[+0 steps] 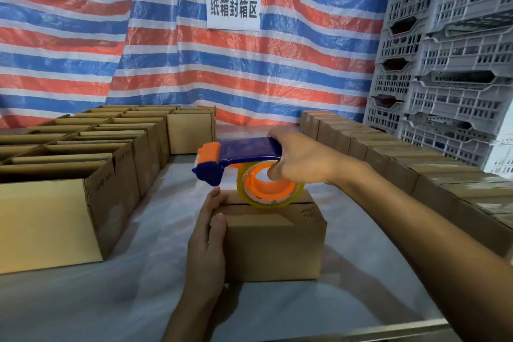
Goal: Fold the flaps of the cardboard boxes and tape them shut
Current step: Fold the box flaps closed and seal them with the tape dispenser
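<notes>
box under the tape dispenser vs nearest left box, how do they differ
The centre box has flaps folded shut; the nearest left box stands open. The left hand rests on the centre box, under the tape dispenser; no hand touches the left box. Both are brown cardboard.

Left hand (206, 233) flat, fingers straight; right hand (299, 159) curled in a grip

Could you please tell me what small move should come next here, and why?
Probably lower the tape dispenser nose-first onto the left end of the seam. The right hand grips it over the box, the left hand braces its side, and the closed flaps look untaped.
</notes>
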